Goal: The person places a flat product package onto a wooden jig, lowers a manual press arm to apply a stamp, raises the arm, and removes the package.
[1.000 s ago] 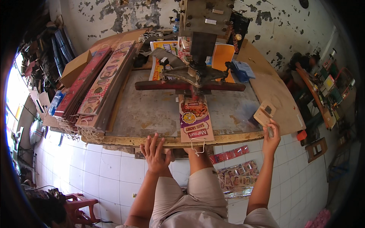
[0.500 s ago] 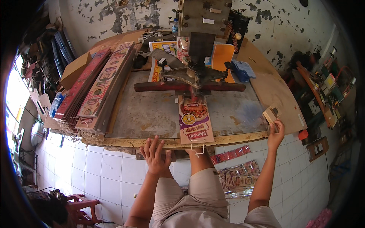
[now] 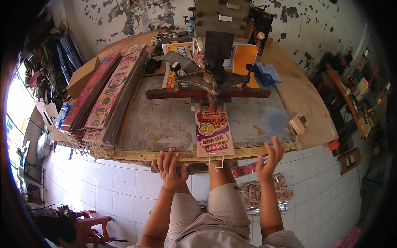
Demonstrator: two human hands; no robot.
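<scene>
Presently both hands are off the work. The left hand (image 3: pixel 169 167) hangs open, fingers spread, at the table (image 3: pixel 165 124) front edge, holding nothing. The right hand (image 3: pixel 268 159) is likewise open and empty, raised near the same edge, right of the bag (image 3: pixel 213 131).

The bag (a printed paper one, with string handles hanging over the edge) lies flat on the table, its top end under the press (image 3: pixel 209 80) and the red bar (image 3: pixel 165 94). A small wooden block (image 3: pixel 297 123) sits on the table beyond the right hand, apart from it. Stacked bags (image 3: pixel 109 99) lie along the left side.

Judgement: the step in hand appears to be the interval between placing and pressing, or between pressing and removal; I cannot tell which. The next move likely calls for a firm grasp on the bag's near end and a straight pull or push, keeping fingers clear of the press.
</scene>
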